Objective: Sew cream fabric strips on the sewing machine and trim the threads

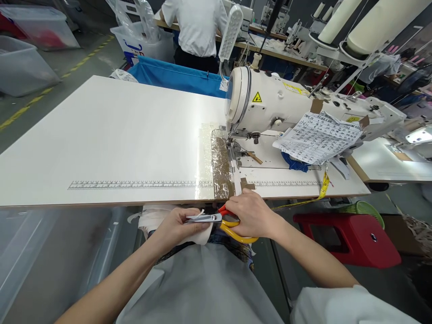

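My right hand (251, 213) grips a pair of scissors (236, 227) by its red and yellow handles, just off the table's front edge. The metal blades point left, towards my left hand (180, 229). Its fingers are closed on white fabric (202, 236), which hangs down over my lap. The blades lie right by the fabric's edge and the left fingertips; whether they are cutting cannot be made out. A narrow white strip (237, 180) runs from the sewing machine (276, 101) down towards my right hand.
The white table (135, 135) bears a printed ruler (141, 185). Handwritten paper (319, 137) is fixed on the machine. A tape measure (324, 185) hangs over the edge. A red stool (351, 238) stands at right, a clear bin (57, 256) at left. A person (199, 27) works beyond.
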A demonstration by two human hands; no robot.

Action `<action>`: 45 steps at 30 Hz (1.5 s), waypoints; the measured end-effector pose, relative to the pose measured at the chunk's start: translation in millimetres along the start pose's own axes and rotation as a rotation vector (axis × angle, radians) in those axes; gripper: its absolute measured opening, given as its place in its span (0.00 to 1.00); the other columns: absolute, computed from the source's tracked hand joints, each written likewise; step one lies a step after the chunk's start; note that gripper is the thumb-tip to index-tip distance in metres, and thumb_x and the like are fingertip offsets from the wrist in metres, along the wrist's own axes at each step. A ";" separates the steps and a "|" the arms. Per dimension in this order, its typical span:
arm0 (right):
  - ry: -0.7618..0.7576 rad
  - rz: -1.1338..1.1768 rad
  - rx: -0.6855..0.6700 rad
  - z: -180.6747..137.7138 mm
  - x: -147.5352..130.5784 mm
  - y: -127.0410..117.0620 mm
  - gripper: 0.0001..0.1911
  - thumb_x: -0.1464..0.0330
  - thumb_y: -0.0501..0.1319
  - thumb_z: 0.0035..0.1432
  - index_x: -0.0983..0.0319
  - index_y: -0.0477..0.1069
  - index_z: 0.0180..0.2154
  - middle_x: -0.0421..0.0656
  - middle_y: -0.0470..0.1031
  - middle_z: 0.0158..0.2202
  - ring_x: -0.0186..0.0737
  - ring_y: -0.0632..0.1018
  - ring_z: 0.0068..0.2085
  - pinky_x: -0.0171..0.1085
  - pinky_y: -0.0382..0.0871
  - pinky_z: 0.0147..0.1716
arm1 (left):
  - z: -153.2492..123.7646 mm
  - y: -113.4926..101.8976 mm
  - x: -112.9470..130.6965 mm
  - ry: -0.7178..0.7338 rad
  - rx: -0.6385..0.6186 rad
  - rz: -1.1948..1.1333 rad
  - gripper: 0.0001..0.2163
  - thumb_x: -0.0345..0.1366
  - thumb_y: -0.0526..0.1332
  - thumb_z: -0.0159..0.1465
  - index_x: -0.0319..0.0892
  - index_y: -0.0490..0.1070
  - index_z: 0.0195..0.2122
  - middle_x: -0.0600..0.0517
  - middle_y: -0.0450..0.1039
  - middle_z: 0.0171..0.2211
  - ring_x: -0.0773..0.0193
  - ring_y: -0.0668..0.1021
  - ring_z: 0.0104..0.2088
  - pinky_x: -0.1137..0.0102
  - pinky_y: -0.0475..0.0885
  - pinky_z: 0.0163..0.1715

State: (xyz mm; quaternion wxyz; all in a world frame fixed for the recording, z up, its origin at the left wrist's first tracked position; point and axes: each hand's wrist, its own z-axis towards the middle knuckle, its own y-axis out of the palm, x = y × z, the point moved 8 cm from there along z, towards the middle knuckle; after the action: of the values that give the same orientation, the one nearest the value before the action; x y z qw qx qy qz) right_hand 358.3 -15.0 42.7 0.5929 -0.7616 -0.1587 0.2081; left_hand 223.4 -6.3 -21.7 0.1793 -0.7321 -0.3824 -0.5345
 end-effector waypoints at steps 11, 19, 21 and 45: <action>0.673 0.266 0.146 -54.0 134.4 -16.1 0.21 0.49 0.60 0.55 0.59 0.63 0.25 0.38 0.69 0.22 0.35 0.66 0.23 0.33 0.51 0.24 | -9.9 -18.4 -1.8 0.079 0.146 0.233 0.18 0.51 0.63 0.61 0.40 0.73 0.29 0.52 0.69 0.24 0.67 0.67 0.24 0.73 0.61 0.24; 0.845 0.179 0.429 -70.0 196.7 -44.1 0.10 0.62 0.56 0.58 0.63 0.70 0.32 0.52 0.76 0.39 0.47 0.75 0.41 0.39 0.64 0.35 | -33.3 -27.4 -4.9 0.165 0.195 0.181 0.14 0.48 0.61 0.65 0.41 0.70 0.33 0.45 0.78 0.41 0.68 0.73 0.24 0.73 0.72 0.22; 0.746 0.325 0.477 -66.4 158.1 -22.4 0.14 0.61 0.51 0.64 0.62 0.71 0.34 0.50 0.77 0.41 0.44 0.76 0.42 0.38 0.67 0.39 | -37.7 -25.8 -12.4 0.148 0.187 0.153 0.13 0.47 0.60 0.66 0.42 0.68 0.33 0.46 0.77 0.42 0.69 0.73 0.23 0.74 0.72 0.19; -0.060 0.485 0.640 10.5 -85.0 72.9 0.19 0.65 0.48 0.65 0.62 0.66 0.53 0.45 0.78 0.40 0.42 0.74 0.39 0.42 0.65 0.39 | -57.2 -66.8 -66.5 0.061 0.187 0.761 0.21 0.51 0.52 0.64 0.42 0.73 0.49 0.53 0.73 0.24 0.65 0.69 0.19 0.74 0.62 0.18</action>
State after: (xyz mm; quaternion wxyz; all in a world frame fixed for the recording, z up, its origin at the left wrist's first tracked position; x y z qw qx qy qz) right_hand 279.3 -65.7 -19.2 0.7289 -0.5473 0.0810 0.4031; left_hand 127.2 -26.2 -71.9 0.4420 -0.7858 -0.1251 -0.4142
